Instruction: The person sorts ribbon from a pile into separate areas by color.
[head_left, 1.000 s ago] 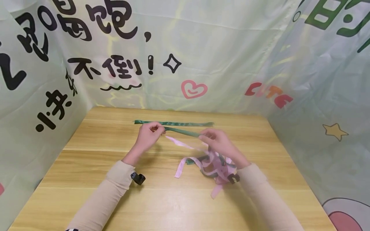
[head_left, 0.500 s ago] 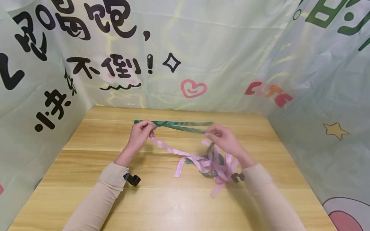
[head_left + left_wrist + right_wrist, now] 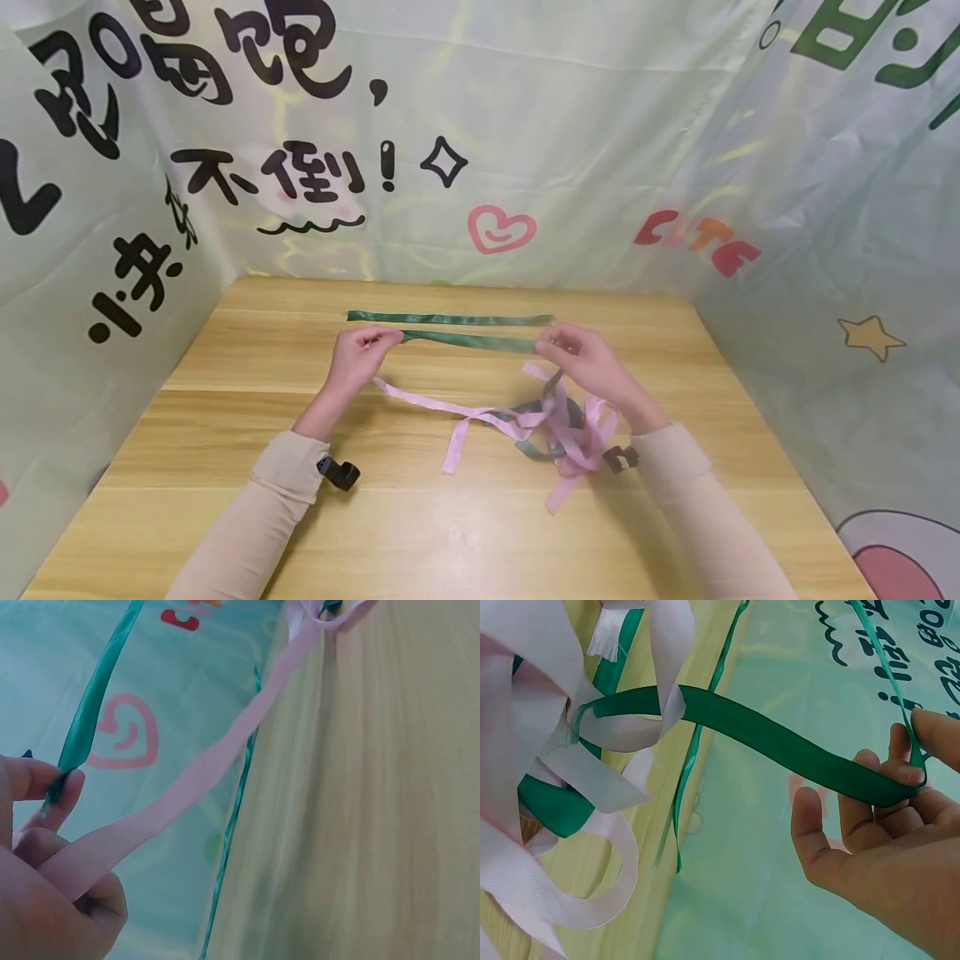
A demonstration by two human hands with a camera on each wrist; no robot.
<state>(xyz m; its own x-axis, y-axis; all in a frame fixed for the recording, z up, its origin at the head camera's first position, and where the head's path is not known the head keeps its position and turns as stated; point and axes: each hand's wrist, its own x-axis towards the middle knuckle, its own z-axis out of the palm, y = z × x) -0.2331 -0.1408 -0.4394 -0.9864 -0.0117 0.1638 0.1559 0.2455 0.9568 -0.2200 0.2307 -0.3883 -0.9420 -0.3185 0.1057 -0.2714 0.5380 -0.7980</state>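
A person in cream sleeves stretches a green ribbon (image 3: 468, 340) taut between two hands above a wooden worktop (image 3: 225, 533). The left hand (image 3: 354, 360) pinches one end of that ribbon between thumb and forefinger, and the left wrist view shows a pink ribbon (image 3: 427, 402) also caught under its curled fingers, trailing away towards the right. The right hand (image 3: 581, 360) grips the other end of the green ribbon, its fingers curled round the band where it folds back and runs down into the pile.

That pile, a tangle of ribbons (image 3: 566, 429) in pink and green, lies on the worktop just in front of the right hand, with loose pink tails spilling towards the near edge. A second green ribbon (image 3: 450, 318) lies flat and straight on the worktop just beyond the held one, roughly parallel to it.

Pale green printed curtains (image 3: 585, 125) bearing black characters, a pink heart and a yellow star close in the worktop on three sides. A small black device sits at each wrist.
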